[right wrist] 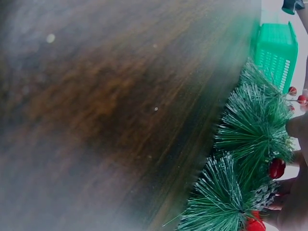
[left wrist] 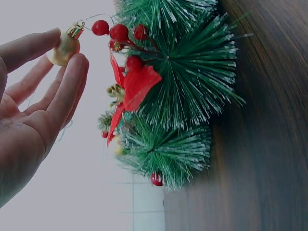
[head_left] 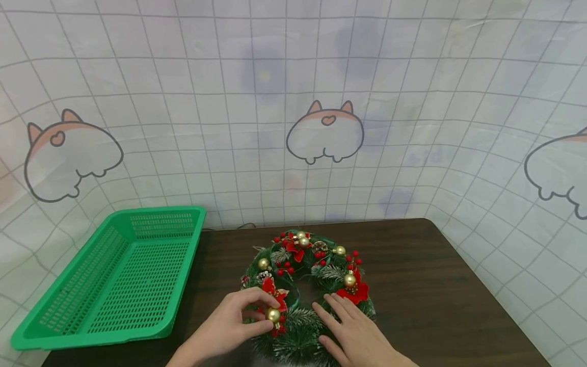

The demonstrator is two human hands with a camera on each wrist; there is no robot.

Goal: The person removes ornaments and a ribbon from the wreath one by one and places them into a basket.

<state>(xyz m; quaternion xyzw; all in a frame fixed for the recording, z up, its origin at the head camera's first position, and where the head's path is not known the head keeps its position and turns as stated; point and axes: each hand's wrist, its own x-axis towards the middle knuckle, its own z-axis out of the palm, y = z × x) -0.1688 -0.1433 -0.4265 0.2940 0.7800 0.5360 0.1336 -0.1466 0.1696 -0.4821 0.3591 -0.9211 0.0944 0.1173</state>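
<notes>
A green wreath (head_left: 300, 313) with red flowers, red berries, pine cones and gold balls lies flat on the dark table. My left hand (head_left: 231, 321) pinches a gold ball (head_left: 273, 315) at the wreath's near left, beside a red flower (head_left: 270, 291). In the left wrist view that ball (left wrist: 65, 50) sits between thumb and finger of my left hand (left wrist: 43, 91), next to red berries (left wrist: 119, 32). My right hand (head_left: 355, 329) rests with spread fingers on the wreath's near right part, below another red flower (head_left: 355, 291). The right wrist view shows only part of that hand (right wrist: 296, 187) at the edge.
A green plastic basket (head_left: 133, 285) with no visible contents stands on the left, its near end close to my left forearm. The dark wooden table (head_left: 435, 295) extends right of the wreath. Behind is a white gridded cloth (head_left: 229, 122) with cartoon drawings.
</notes>
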